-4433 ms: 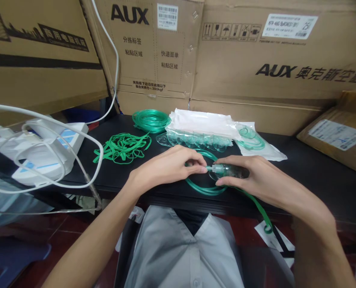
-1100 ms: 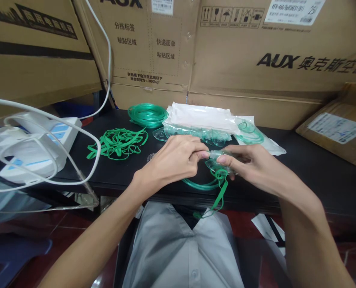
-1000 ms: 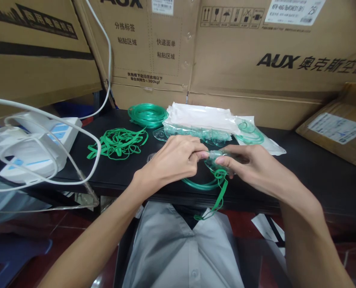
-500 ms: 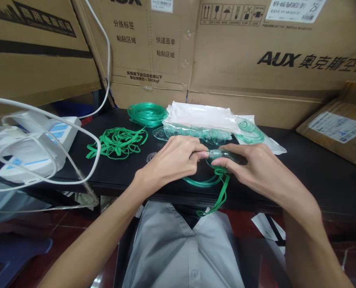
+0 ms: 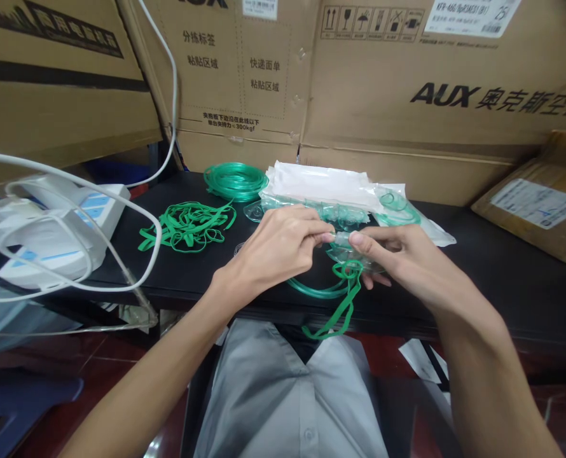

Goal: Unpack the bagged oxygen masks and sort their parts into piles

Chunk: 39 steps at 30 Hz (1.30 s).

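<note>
My right hand [image 5: 400, 257] grips a clear green oxygen mask [image 5: 350, 256], its thumb on the mask's pale connector [image 5: 343, 239]. My left hand [image 5: 283, 245] is closed in a pinch at the connector's left end, on what looks like the end of a green oxygen tube [image 5: 317, 292]; the fingers hide most of the join. A loop of that tube curves below my hands. From the mask a green elastic strap [image 5: 348, 308] hangs over the table's front edge.
Behind my hands lie white packets [image 5: 318, 182], more clear masks [image 5: 345, 218] and bagged tubing [image 5: 398, 208]. To the left are a green tubing coil [image 5: 235, 182], a heap of green straps [image 5: 187, 227] and a white device with cables [image 5: 99, 213]. Cardboard boxes [image 5: 359, 121] stand behind.
My right hand has turned the mask and shifted its grip, thumb now on top of the connector and other fingers below. The hanging strap has swung slightly left.
</note>
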Each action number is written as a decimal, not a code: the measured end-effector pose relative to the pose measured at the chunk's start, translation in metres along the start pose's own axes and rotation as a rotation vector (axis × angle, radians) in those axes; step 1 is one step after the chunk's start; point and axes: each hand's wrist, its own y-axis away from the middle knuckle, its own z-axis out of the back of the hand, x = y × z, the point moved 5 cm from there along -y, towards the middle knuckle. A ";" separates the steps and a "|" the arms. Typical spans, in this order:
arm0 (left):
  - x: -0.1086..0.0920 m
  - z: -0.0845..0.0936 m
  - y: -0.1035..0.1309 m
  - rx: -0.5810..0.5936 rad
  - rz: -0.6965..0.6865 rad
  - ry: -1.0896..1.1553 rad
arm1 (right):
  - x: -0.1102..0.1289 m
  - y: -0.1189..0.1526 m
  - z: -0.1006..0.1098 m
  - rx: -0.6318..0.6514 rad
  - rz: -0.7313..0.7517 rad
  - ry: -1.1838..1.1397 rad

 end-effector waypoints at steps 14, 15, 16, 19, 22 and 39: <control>-0.002 -0.007 0.001 0.135 0.102 0.086 | -0.006 -0.004 0.009 0.024 0.019 0.001; -0.002 -0.007 0.001 0.128 0.097 0.088 | -0.007 -0.004 0.009 0.031 0.018 0.002; -0.001 -0.006 0.001 0.115 0.090 0.087 | -0.008 -0.004 0.009 0.044 0.014 -0.001; 0.000 -0.005 0.002 0.089 0.055 0.069 | -0.009 -0.004 0.006 0.093 -0.009 -0.008; 0.001 -0.006 0.002 0.089 0.028 0.033 | -0.009 -0.003 0.004 0.110 -0.023 -0.008; -0.002 -0.006 0.001 0.126 0.058 0.011 | 0.001 -0.001 0.001 0.115 0.031 0.003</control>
